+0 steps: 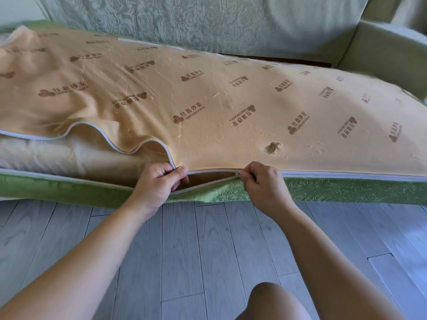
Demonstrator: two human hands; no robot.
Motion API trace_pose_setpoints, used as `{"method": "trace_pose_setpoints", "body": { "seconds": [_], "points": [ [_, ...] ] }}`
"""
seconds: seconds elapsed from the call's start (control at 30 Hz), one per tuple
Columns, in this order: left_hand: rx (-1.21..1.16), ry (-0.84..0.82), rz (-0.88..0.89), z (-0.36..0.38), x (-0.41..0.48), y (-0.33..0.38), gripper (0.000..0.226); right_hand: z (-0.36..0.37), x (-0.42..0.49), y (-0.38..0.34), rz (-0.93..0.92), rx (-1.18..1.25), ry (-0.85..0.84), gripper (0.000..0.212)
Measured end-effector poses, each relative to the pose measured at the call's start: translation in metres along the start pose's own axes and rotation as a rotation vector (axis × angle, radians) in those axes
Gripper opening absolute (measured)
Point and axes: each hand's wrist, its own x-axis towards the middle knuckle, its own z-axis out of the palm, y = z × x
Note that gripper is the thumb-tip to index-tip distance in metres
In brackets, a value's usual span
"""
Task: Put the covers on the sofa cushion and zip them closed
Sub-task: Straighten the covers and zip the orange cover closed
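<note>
A long sofa cushion lies across the sofa seat in its cover (231, 100), whose orange printed underside faces up and whose green patterned side (335, 190) runs along the front. A white zipper (346, 174) is closed to the right of the slider (237, 174) and open to its left, where the pale inner cushion (57, 153) shows. My right hand (263, 183) pinches the slider. My left hand (159, 183) grips the orange edge of the cover just left of it.
The sofa's pale patterned backrest (208, 21) rises behind the cushion and its armrest (388, 49) stands at the right. Grey wood-plank floor (184, 250) lies in front. My knee (272, 301) shows at the bottom. A small hole (272, 147) marks the orange fabric.
</note>
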Motion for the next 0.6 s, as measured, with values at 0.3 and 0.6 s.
{"method": "trace_pose_setpoints", "body": {
  "seconds": [0.3, 0.6],
  "points": [
    [0.055, 0.021, -0.106, 0.000, 0.001, -0.005, 0.037, 0.027, -0.001, -0.040, -0.108, 0.037, -0.075, 0.018],
    [-0.095, 0.188, -0.474, 0.004, 0.016, 0.036, 0.041, 0.043, -0.005, -0.070, -0.163, 0.027, -0.072, 0.017]
  ]
}}
